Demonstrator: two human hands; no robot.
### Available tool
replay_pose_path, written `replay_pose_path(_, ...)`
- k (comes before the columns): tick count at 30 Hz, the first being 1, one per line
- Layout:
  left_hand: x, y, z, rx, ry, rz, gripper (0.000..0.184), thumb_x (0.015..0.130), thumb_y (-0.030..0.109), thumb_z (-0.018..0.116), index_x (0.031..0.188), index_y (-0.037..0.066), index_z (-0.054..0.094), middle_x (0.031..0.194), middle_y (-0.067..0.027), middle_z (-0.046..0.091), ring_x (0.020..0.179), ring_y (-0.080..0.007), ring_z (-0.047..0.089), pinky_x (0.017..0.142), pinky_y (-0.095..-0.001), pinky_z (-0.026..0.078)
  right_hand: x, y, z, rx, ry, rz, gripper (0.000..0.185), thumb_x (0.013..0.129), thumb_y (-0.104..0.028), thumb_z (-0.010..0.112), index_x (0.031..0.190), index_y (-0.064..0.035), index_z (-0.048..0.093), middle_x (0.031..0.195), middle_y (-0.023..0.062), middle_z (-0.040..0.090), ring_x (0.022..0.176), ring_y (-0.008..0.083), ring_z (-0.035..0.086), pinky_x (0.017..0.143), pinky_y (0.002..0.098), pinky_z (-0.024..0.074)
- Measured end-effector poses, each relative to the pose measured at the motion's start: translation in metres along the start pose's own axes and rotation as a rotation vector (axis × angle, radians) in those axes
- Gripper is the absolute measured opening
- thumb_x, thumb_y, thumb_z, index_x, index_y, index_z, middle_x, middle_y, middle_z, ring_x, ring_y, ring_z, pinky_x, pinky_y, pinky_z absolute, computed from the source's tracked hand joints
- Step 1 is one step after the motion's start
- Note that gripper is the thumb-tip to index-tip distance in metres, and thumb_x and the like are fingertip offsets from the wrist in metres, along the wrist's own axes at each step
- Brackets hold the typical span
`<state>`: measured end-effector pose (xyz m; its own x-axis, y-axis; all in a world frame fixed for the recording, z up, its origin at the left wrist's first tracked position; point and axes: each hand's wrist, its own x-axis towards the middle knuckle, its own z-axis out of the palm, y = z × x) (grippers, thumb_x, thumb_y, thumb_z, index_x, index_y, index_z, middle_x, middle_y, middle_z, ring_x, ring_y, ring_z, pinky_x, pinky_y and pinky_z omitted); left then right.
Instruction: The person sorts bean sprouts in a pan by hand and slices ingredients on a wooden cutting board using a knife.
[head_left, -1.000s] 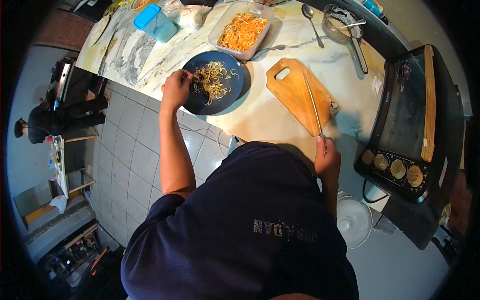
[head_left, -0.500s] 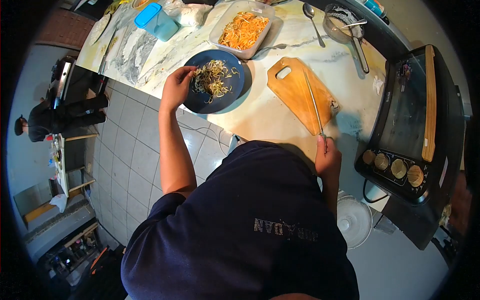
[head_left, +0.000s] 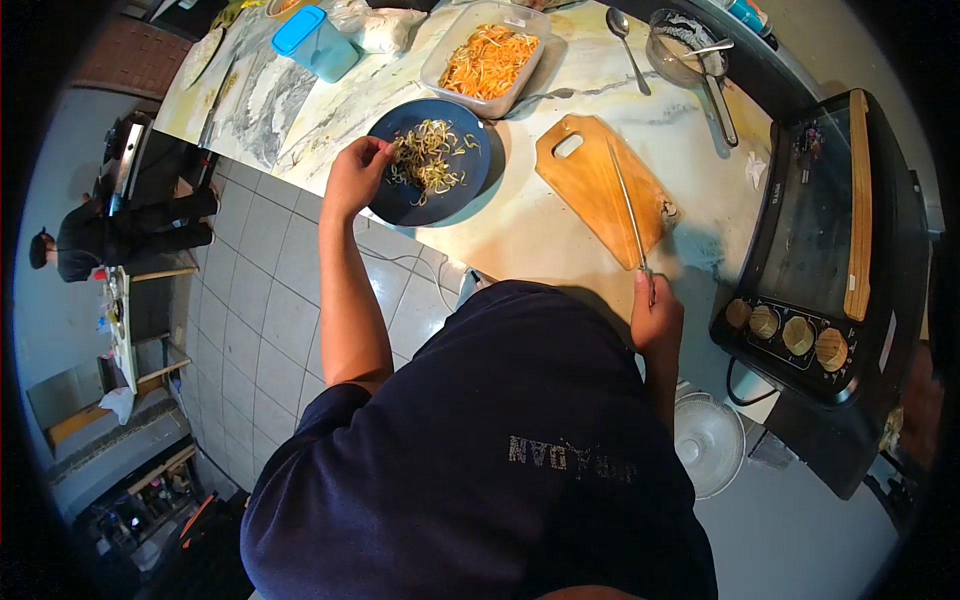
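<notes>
Left hand [head_left: 358, 175]: positioned at the near-left rim of the dark blue plate [head_left: 405, 207], thumb and fingers drawn together beside the sprouts [head_left: 432, 160]; whether the grip had caught any strand could not be told.

Right hand [head_left: 656, 312]: clenched round the handle of the knife [head_left: 627, 205], whose slim blade extended away from the person, over the cutting board [head_left: 580, 185].

Sprouts: one loose, tangled heap, pale and brownish, inside the plate.

Cutting board: wooden, with a cut-out at its far end, set diagonally on the marbled surface [head_left: 720, 190], to the right of the plate.

Clear tub [head_left: 430, 75]: uncovered, just beyond the plate, holding orange and whitish shreds [head_left: 490, 62].

Container [head_left: 325, 50]: translucent, blue-lidded, beyond the plate to the left; a plastic bag [head_left: 390, 30] with white contents close by.

Spoon [head_left: 627, 48]: metal, beyond the board, near a handled pan [head_left: 660, 62] with whitish residue and a utensil resting in it.

Oven [head_left: 800, 230]: black, four round knobs, right-hand end.

Another person [head_left: 85, 240]: dark-clothed, well apart, at far left.
</notes>
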<state>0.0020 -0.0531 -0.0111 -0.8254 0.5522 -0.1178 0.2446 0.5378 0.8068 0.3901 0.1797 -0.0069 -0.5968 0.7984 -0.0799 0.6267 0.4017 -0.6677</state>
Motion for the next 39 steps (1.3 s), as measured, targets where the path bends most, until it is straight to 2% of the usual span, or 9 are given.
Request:
replay_pose_path(5,-0.002,0.014,0.004,0.252,-0.045,-0.051,0.032,0.093,0.03,0.064,0.106,0.001,0.066,0.082,-0.0083,0.068,0.075,-0.0162,0.062,0.07,-0.03,0.048,0.0,0.005,0.004,-0.049,-0.011,-0.002,0.033,0.097,-0.03,0.054,0.083,-0.0009,0.06,0.075,0.0243,0.061,0.072,0.0456,0.061,0.06,0.049,0.0453)
replay_pose_path(8,0.001,0.024,0.018,0.429,0.098,0.073,0.034,0.089,0.034,0.067,0.107,0.006,0.069,0.082,-0.0135,0.069,0.074,-0.0234,0.065,0.069,-0.0338,0.05,0.001,0.003,0.002,-0.04,-0.011,-0.003,0.033,0.097,-0.03,0.053,0.083,-0.0009,0.06,0.076,0.0245,0.062,0.073,0.0459,0.061,0.06,0.0499,0.0452)
replay_pose_path(10,0.014,0.025,0.027,0.484,0.148,0.047,0.024,0.083,0.033,0.069,0.097,0.014,0.073,0.083,-0.0126,0.069,0.078,-0.0308,0.067,0.069,-0.0388,0.052,0.001,0.002,0.001,-0.036,-0.008,-0.007,0.033,0.097,-0.031,0.054,0.083,-0.001,0.06,0.077,0.0246,0.062,0.074,0.046,0.061,0.061,0.05,0.0454)
replay_pose_path(20,0.045,0.019,0.058,0.766,0.242,0.041,0.016,0.08,0.028,0.065,0.087,0.017,0.075,0.094,-0.0087,0.07,0.094,-0.0286,0.065,0.081,-0.046,0.046,0.0,0.002,-0.001,-0.02,0.021,0.012,0.032,0.097,-0.03,0.054,0.084,-0.0016,0.06,0.078,0.0247,0.062,0.075,0.0465,0.06,0.06,0.0497,0.0451)
replay_pose_path(24,0.041,0.015,0.054,0.754,0.265,0.091,0.018,0.08,0.026,0.063,0.089,0.017,0.075,0.092,-0.0093,0.071,0.089,-0.031,0.066,0.08,-0.0466,0.048,-0.001,0.005,-0.001,0.011,0.032,0.027,0.032,0.097,-0.03,0.055,0.083,-0.0013,0.059,0.077,0.0241,0.062,0.074,0.0462,0.06,0.059,0.0494,0.0448)
replay_pose_path(27,0.038,0.012,0.049,0.564,0.295,0.046,0.017,0.083,0.023,0.064,0.089,0.011,0.074,0.085,-0.0105,0.071,0.078,-0.0265,0.067,0.076,-0.0396,0.05,-0.002,0.005,-0.002,0.04,0.034,0.025,0.031,0.096,-0.029,0.057,0.082,-0.0012,0.058,0.075,0.0238,0.062,0.073,0.0454,0.06,0.058,0.0482,0.0444)
replay_pose_path(30,0.034,0.015,0.041,-0.061,0.203,-0.025,0.02,0.087,0.02,0.07,0.09,0.0,0.068,0.076,-0.0033,0.066,0.072,-0.0087,0.058,0.071,-0.0243,0.046,-0.003,0.004,-0.001,0.067,0.054,0.022,0.03,0.096,-0.028,0.057,0.082,-0.0015,0.058,0.072,0.0236,0.061,0.07,0.0454,0.06,0.056,0.047,0.0439)
replay_pose_path(33,0.021,0.037,0.037,-0.4,0.094,0.033,0.019,0.09,0.017,0.067,0.098,0.0,0.066,0.083,-0.0016,0.066,0.078,-0.0082,0.057,0.074,-0.0235,0.046,-0.002,0.003,-0.002,0.054,0.06,0.017,0.03,0.096,-0.028,0.057,0.081,-0.0017,0.058,0.071,0.023,0.06,0.068,0.0451,0.06,0.055,0.046,0.0435)
replay_pose_path(39,0.013,0.062,0.033,-0.549,-0.026,0.05,0.015,0.092,0.014,0.065,0.099,0.001,0.064,0.089,-0.0027,0.067,0.081,-0.0078,0.058,0.076,-0.0222,0.046,-0.001,0.005,-0.002,0.019,0.022,0.063,0.031,0.096,-0.029,0.057,0.081,-0.0015,0.058,0.071,0.0221,0.061,0.069,0.0435,0.061,0.056,0.0459,0.0438)
